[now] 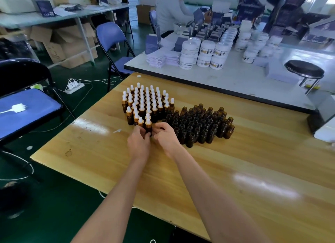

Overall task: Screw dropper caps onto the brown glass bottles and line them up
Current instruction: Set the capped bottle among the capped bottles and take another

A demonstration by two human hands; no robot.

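Several capped brown bottles (pixel 146 101) with white dropper bulbs and gold collars stand in rows on the wooden table (pixel 253 170). To their right stands a block of several uncapped brown bottles (pixel 199 124). At the near edge of the capped group stands one capped bottle (pixel 148 124). My left hand (pixel 138 143) has its fingers curled round this bottle's lower body. My right hand (pixel 165 136) sits close on the bottle's right with curled fingers. Whether the right fingers touch the bottle I cannot tell.
A white table (pixel 226 79) behind holds stacked white jars (pixel 204 56), leaflets and boxes; a person sits at its far side. A black stool (pixel 304 70) stands at right. Blue folding chairs (pixel 27 106) and cardboard boxes are at left, with a power strip (pixel 74 87) on the green floor.
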